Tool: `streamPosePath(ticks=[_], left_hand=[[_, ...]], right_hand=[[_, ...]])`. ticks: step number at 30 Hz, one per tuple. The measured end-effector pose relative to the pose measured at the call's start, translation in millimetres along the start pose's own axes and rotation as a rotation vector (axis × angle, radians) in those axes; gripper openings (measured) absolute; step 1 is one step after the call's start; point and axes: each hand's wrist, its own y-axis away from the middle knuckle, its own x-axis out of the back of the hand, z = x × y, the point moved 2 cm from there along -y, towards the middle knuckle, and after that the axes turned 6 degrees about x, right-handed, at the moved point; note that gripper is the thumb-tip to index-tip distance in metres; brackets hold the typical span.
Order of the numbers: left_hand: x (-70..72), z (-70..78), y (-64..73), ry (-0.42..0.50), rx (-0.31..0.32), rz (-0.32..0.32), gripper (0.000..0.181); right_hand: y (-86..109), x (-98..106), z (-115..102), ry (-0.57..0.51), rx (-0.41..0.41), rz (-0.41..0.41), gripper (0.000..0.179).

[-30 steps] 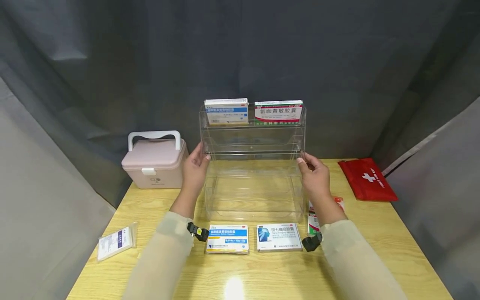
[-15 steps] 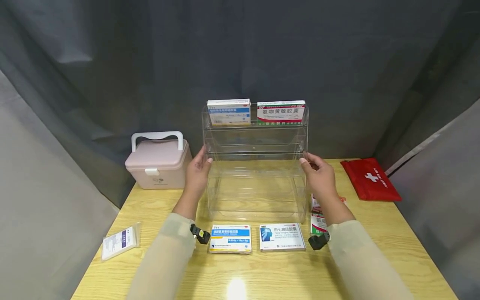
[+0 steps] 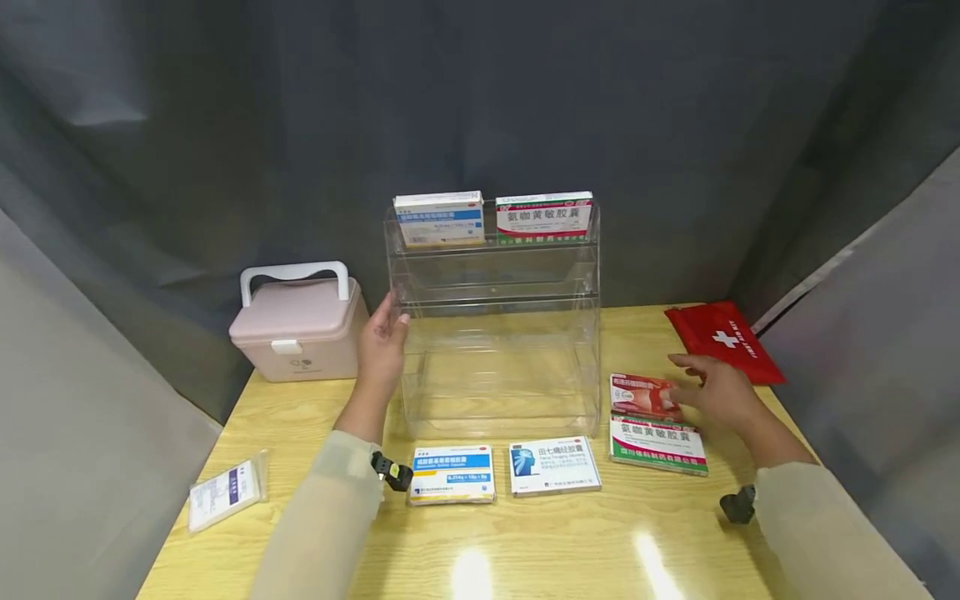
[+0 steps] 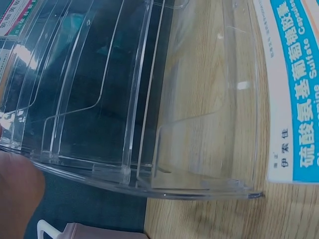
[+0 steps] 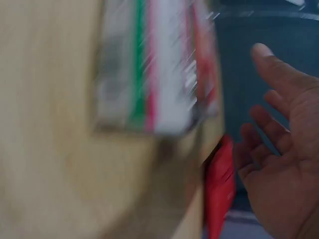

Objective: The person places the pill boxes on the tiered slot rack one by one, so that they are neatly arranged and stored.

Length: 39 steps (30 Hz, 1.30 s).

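A clear tiered display rack [image 3: 493, 293] stands upright mid-table. My left hand [image 3: 381, 357] grips its left side edge, and part of that hand shows at the left of the left wrist view. A blue-and-white medicine box [image 3: 439, 223] and a red, white and green one [image 3: 543, 218] stand in its top tier. On the right, my right hand [image 3: 726, 398] is open, its thumb close over a red medicine box [image 3: 637, 395]. Just in front of that lies another red, white and green medicine box [image 3: 658, 443]. The right wrist view shows spread, slightly bent fingers holding nothing.
Before the rack lie a blue-and-white medicine box [image 3: 452, 475] and a white one [image 3: 555, 467] with a blue head picture. A pink lidded case [image 3: 300, 329] sits back left, a bagged white packet [image 3: 225, 496] front left. A red first aid pouch [image 3: 727, 340] lies back right.
My right hand has let go of the rack's right side and moved right, over the red medicine box. The left hand keeps its grip on the rack.
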Motion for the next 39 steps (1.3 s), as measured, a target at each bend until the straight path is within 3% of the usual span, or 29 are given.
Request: streamPosePath(ticks=[8,15,24,29,31,34,36,39], left_hand=[[1.0,-1.1,-0.9,0.015,-0.027,0.001,0.060],[-0.6,-1.3,-0.9,0.027,-0.025,-0.008,0.060],[1.0,-1.2,-3.0,0.033,-0.035,-0.011,0.060],[-0.3,-2.8,-2.6,0.030,-0.056,-0.008,0.059],[-0.1,-3.6,-2.9,0.033,-0.059,-0.006,0.060],[-0.5,-4.1,-3.5,0.043,-0.057,-0.006,0.060],[-0.9,-3.4,-3.2,0.057,-0.059,-0.009,0.060],[-0.9,-3.2,-3.0,0.067,-0.059,-0.007,0.060]], right_hand=[[-4.6,-11,37,0.036,-0.029,-0.148,0.097],[-9.0,-12,34,0.077,-0.045,-0.193,0.105],[-13.1,-15,36,0.026,-0.084,-0.056,0.096],[-5.3,-8,32,-0.009,-0.041,0.132,0.063],[-0.8,0,26,-0.073,-0.043,0.202,0.052],[6.9,17,14,-0.259,-0.113,0.289,0.048],[11.5,27,4,-0.475,-0.164,0.355,0.045],[16.5,40,-16,-0.872,-0.167,0.449,0.045]])
